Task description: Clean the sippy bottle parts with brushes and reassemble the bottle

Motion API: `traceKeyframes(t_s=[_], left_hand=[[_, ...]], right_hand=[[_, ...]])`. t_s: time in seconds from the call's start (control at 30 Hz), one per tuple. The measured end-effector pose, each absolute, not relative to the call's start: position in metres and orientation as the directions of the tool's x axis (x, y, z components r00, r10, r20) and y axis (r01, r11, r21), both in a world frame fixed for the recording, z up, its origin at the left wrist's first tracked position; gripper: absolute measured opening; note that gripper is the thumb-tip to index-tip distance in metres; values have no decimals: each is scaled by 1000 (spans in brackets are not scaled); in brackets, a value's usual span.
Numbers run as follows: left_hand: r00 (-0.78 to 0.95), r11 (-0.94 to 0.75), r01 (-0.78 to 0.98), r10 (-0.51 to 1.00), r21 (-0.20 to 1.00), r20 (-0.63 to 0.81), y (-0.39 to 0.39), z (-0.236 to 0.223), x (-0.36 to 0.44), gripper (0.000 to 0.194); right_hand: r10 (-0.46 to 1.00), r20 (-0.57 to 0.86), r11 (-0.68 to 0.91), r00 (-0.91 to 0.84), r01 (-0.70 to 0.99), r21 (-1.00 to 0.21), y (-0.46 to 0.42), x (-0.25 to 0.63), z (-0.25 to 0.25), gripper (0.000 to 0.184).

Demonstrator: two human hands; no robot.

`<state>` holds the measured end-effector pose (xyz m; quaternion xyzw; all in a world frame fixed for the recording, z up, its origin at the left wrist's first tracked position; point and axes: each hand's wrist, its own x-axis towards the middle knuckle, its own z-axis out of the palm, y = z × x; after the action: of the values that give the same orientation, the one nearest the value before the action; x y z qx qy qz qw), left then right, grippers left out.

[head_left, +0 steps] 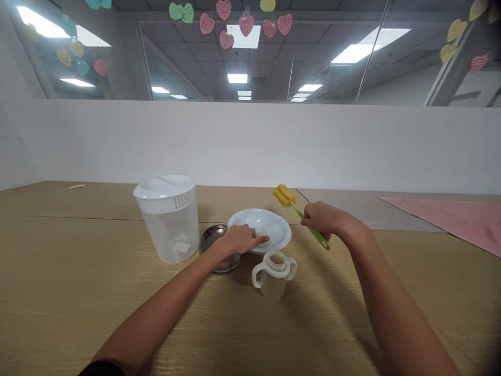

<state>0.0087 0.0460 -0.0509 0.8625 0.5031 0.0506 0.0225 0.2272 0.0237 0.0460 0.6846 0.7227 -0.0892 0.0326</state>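
Observation:
My right hand (320, 218) grips the green handle of a sponge bottle brush (285, 195), its yellow foam head raised up and to the left, above the table. Over the near left rim of a white plate (279, 222) is my left hand (240, 239). Its thumb stretches out to the right, away from the other fingers, whose tips are partly hidden. Something pale and clear, too indistinct to name, lies in the plate by that thumb. Just in front stands a two-handled baby bottle (273, 284), upright and uncapped, with small reddish bits inside its mouth.
A round metal dish (226, 266) sits partly under my left forearm and hand. Left of it stands a clear plastic bucket (168, 230) with a white upper part. A pink cloth (462, 219) lies at the far right. A white wall (250, 149) closes off the table's back edge.

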Motion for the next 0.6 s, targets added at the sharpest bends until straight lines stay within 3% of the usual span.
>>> traceKeyframes(t_s=[0.43, 0.6], left_hand=[[482, -480, 865, 876, 148, 27, 46, -48, 8, 78], [511, -498, 835, 859, 234, 4, 48, -43, 7, 61]], right_hand=[[984, -162, 62, -76, 994, -87, 24, 227, 46, 13], [980, -167, 93, -105, 992, -80, 25, 228, 46, 12]])
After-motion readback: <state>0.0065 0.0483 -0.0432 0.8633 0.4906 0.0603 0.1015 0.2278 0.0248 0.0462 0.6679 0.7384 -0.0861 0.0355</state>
